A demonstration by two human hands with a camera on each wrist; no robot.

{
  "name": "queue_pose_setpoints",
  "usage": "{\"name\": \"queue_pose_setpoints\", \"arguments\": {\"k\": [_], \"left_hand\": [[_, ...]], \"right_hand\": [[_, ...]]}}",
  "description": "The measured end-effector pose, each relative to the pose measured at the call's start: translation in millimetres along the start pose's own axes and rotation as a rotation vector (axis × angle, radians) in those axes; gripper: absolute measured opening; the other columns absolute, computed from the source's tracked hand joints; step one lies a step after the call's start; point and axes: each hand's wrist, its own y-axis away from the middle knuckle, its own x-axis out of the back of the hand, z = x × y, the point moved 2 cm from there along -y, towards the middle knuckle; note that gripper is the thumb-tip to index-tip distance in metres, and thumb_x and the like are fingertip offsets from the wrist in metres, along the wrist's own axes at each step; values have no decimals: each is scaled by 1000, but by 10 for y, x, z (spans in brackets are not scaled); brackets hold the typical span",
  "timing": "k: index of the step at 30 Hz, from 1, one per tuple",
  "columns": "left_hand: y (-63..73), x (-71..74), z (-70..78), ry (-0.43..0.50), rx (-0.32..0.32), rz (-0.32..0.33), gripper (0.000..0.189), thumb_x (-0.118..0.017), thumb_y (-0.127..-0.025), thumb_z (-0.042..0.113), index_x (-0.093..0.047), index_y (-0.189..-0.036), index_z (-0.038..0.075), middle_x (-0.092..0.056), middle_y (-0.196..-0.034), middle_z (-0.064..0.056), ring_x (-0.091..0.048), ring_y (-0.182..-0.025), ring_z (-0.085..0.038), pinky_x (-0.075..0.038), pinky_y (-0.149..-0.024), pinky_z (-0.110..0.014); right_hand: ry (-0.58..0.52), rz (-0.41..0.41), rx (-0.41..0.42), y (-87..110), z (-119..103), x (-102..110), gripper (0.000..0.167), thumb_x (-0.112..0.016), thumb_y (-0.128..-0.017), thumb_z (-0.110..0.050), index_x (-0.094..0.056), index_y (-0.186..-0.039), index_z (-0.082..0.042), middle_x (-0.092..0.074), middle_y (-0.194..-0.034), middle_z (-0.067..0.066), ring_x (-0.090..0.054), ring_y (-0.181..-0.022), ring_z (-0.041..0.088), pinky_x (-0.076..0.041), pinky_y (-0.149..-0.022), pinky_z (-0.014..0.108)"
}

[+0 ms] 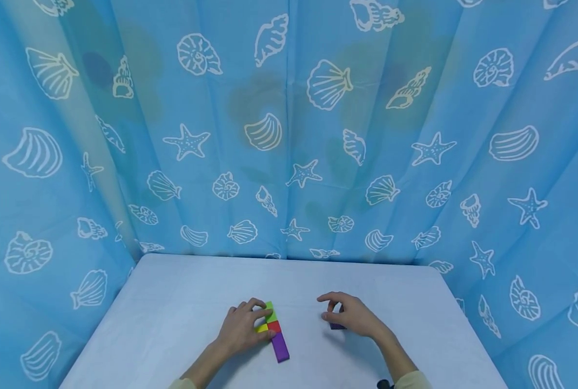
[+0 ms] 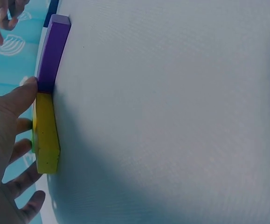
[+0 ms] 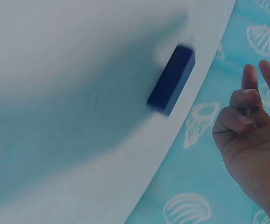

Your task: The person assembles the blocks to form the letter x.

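Several coloured blocks lie together on the table: a green block [image 1: 270, 313], a red block [image 1: 274, 326], a yellow block [image 2: 47, 135] and a purple block [image 1: 280, 347]. My left hand [image 1: 242, 327] rests against this group from the left, thumb near where red and purple meet, fingers by the green block. In the left wrist view the thumb touches the end of the purple block and the other fingers are spread. Above a separate dark blue block [image 3: 172, 80], my right hand [image 1: 352, 315] hovers with loosely bent fingers, holding nothing. It partly hides that block in the head view.
The white table [image 1: 182, 292] reaches back to a blue curtain [image 1: 289, 205] with white shell prints, which also hangs at both sides. A small black object [image 1: 383, 384] shows beside the right sleeve [image 1: 412, 380].
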Motion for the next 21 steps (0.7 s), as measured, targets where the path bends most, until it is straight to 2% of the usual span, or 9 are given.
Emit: {"name": "queue_pose_setpoints", "arguments": {"k": [5,11,15,21], "left_hand": [[-17,-8,-5,-5,1,-17,62,-70,-81,69,-70,-128,30,-58,-128,2,-57,-112,-25,-48,-89,-52],[-25,-24,-19,-15,4,-25,63,-69,-80,70,-71,-127,29,-59,-127,2,-58,-114,-27,-48,-90,-54],[-22,-14,-19,-7,4,-22,62,-70,-80,69,-71,-128,28,-59,-128,1,-58,-115,-28,-47,-91,-55],[-14,-15,-16,4,11,-18,63,-69,-81,69,-70,-129,28,-59,-128,2,-58,-116,-27,-47,-92,-54]], "right_hand": [[28,23,-28,65,175,105,41,-74,-91,-27,-66,-130,-14,-61,-108,9,-56,-91,23,-48,-73,35],[11,24,-108,141,362,139,46,-81,-84,-24,-67,-127,-17,-51,-123,16,-53,-114,33,-49,-93,53],[4,29,-153,158,466,134,49,-85,-78,-20,-67,-124,-19,-49,-123,16,-52,-115,33,-48,-93,56],[20,1,-143,154,609,61,47,-84,-78,-16,-67,-122,-20,-52,-112,11,-55,-104,28,-48,-92,55]]}}
